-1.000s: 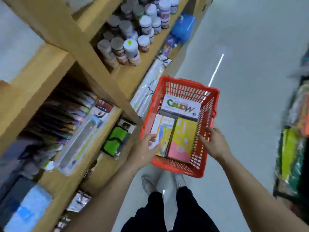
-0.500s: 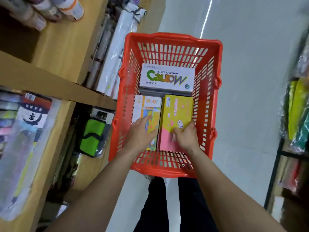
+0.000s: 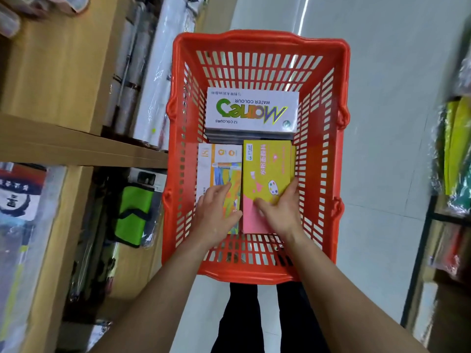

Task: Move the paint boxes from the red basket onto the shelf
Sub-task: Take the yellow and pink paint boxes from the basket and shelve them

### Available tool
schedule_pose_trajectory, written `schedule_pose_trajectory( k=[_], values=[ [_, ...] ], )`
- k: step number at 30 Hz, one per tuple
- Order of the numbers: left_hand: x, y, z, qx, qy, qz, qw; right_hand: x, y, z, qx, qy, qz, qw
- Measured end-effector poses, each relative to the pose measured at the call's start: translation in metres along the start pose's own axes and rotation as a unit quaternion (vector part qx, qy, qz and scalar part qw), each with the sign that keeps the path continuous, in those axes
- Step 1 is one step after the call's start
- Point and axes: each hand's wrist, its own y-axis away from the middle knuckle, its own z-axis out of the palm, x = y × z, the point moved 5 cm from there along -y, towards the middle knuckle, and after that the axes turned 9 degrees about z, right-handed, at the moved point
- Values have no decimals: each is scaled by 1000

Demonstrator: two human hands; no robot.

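Nearest: two bare forearms reaching down into the red basket (image 3: 257, 42), dark trousers and pale floor below it.

Left hand (image 3: 216, 212) spread flat on the white-and-orange paint box (image 3: 219, 164), fingers apart, thumb at the seam with its neighbour — resting on top, not clamped. Right hand (image 3: 280, 207) on the yellow-and-pink paint box (image 3: 266, 169), fingers splayed over the near end and curling round its right edge; looks like the start of a grip, but hard to say whether firmly closed on it yet. A second yellow edge peeking out on the right, so probably a stack there rather than one box.

Farther in: a white water-colour box (image 3: 252, 109) lying crosswise on top of a stack of darker edges, touching the far ends of the two nearer boxes. All three piles flat on the basket floor, none lifted.

Off to the left, the wooden shelf (image 3: 76, 149) — green pouch (image 3: 133, 212) below, wrapped white rolls (image 3: 158, 72) beyond, blurred packets nearer. No matching paint box visible on it from here, though much of the shelf is blurred or out of frame.

Judging by this: task barely begun. Everything in the basket, first pick only just being set up; lifting, carrying across to the left and placing all left to do, for every pile.
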Motion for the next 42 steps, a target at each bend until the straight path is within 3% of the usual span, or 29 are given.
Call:
schedule_pose_trajectory(
  k=[7, 19, 32, 36, 42],
  values=[
    [-9, -1, 6, 4, -7, 6, 1000, 5, -9, -3, 32, -53, 28, 998],
    [-15, -4, 11, 10, -5, 14, 1000, 6, -15, -2, -13, -143, 14, 989],
    [-16, -11, 14, -18, -9, 14, 1000, 4, -1, -16, 66, -90, -38, 993],
    [-17, -11, 13, -18, -8, 20, 1000, -5, 19, -11, 78, -99, -102, 987],
    [-13, -12, 10, -30, 2, 13, 999, -21, 16, -11, 39, -73, -94, 992]
  ],
)
